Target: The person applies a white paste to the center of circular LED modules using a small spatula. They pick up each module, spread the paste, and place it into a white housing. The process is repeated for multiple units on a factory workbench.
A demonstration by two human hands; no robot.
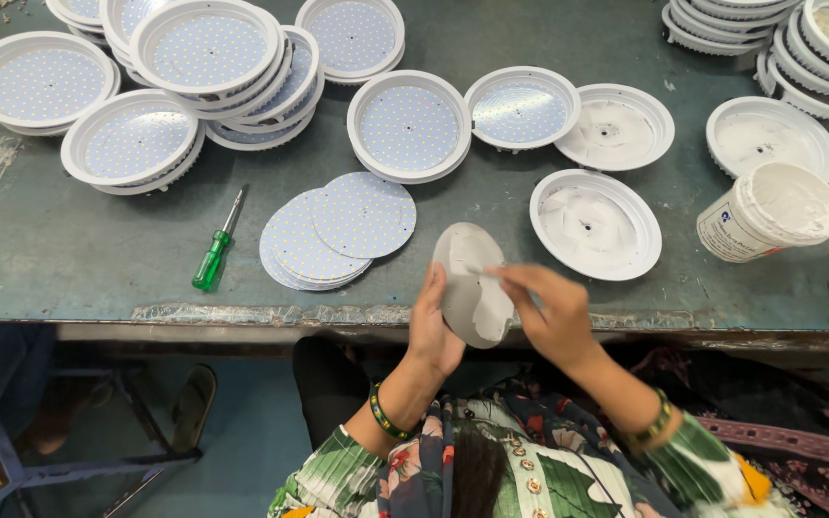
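We see the left hand closed around the lower left edge of a round grey-white disc smeared with white paste, held tilted just above the near edge of the worn green counter. The right hand sits at 3 o'clock of the disc, its fingers stretched out and the fingertips touching the disc's pasted face; it grips nothing that we can make out. At 10 o'clock of the disc lies a fanned stack of flat round white boards dotted with small yellow chips. At 9 o'clock of that stack lies a screwdriver with a green handle, well apart from both hands. At 1 o'clock of the disc rests an empty round white plastic housing smeared inside with paste. At 3 o'clock of that housing stands an open white tub of white paste. Stacked white housings already fitted with dotted boards fill the counter at 11 o'clock.
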